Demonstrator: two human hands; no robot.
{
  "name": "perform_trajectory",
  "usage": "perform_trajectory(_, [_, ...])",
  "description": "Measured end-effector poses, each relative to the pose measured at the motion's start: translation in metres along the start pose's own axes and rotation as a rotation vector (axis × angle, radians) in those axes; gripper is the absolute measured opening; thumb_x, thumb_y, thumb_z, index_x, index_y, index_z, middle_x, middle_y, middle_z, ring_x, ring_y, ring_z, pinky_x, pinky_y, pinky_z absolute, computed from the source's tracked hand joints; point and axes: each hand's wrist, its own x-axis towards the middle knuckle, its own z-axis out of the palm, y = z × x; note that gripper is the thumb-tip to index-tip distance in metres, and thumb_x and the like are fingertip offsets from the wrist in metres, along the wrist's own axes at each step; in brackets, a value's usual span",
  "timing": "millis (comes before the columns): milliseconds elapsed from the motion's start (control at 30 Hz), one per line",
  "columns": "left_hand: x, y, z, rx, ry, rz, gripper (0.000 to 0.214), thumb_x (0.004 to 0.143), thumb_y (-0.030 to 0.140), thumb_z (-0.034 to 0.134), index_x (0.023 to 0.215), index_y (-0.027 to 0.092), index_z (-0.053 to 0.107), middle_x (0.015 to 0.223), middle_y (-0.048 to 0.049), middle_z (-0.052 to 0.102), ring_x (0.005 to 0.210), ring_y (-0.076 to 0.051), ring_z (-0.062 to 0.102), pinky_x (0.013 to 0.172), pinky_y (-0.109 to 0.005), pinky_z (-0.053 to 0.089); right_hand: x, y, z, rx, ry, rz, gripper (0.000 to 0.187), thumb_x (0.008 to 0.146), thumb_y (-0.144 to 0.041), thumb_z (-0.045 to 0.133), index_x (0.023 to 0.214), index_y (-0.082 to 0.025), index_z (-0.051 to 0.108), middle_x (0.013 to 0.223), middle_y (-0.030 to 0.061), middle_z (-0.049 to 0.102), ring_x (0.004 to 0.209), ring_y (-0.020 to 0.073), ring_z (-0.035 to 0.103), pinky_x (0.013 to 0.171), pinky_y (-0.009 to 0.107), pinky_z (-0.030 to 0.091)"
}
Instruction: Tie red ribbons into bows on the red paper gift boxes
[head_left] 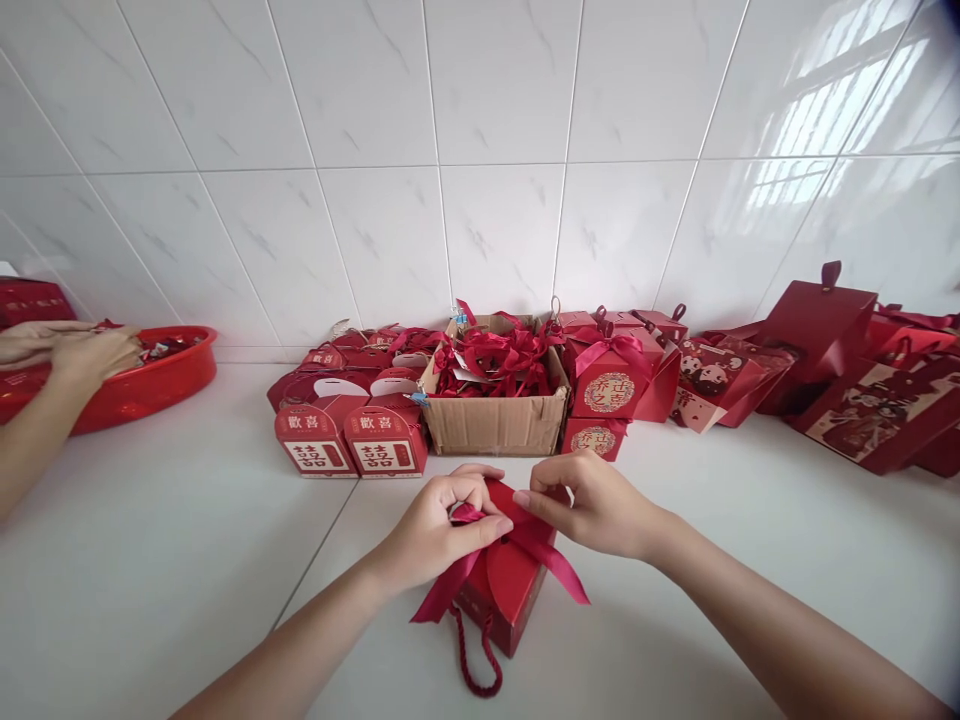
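Note:
A red gift box (501, 590) lies on the counter before me, a twisted dark-red cord handle (480, 680) hanging from its near end. Across its top runs a magenta satin ribbon (551, 565), with loose tails to both sides. My left hand (461, 525) pinches a loop of this ribbon between thumb and fingers, against the box top. Over the far right edge of the box, my right hand (589, 505) is closed, thumb against bent index finger. Whatever lies between those fingertips is too small to make out.
Behind the box stands a cardboard carton (495, 425) full of ribbons. Red candy boxes (384, 440) line its left, and boxes with bows (609, 385) its right. Red gift bags (814, 340) lie farther right. At far left, another person's hands (82, 355) work over a red basin (161, 385).

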Motion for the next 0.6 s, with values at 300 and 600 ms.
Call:
perform_trajectory(300, [-0.0011, 0.003, 0.0007, 0.005, -0.033, -0.001, 0.037, 0.076, 0.026, 0.066, 0.057, 0.023, 0.035, 0.068, -0.0019, 0.067, 0.124, -0.024, 0.047, 0.096, -0.038, 0.042, 0.0001, 0.0055, -0.0009, -0.033, -0.021, -0.031, 0.038, 0.088, -0.034, 0.051, 0.056, -0.017, 0.041, 0.053, -0.0047, 0.041, 0.051, 0.0078, 0.033, 0.05, 0.022, 0.026])
perform_trajectory(600, [0.0011, 0.0033, 0.0019, -0.007, -0.042, 0.023, 0.043, 0.074, 0.025, 0.066, 0.056, 0.023, 0.027, 0.06, -0.0002, 0.066, 0.121, -0.024, 0.05, 0.095, -0.04, 0.043, -0.0004, 0.0068, -0.0061, -0.081, -0.032, -0.038, 0.039, 0.087, -0.04, 0.053, 0.056, -0.018, 0.044, 0.054, -0.0042, 0.04, 0.051, 0.0085, 0.031, 0.049, 0.024, 0.024])
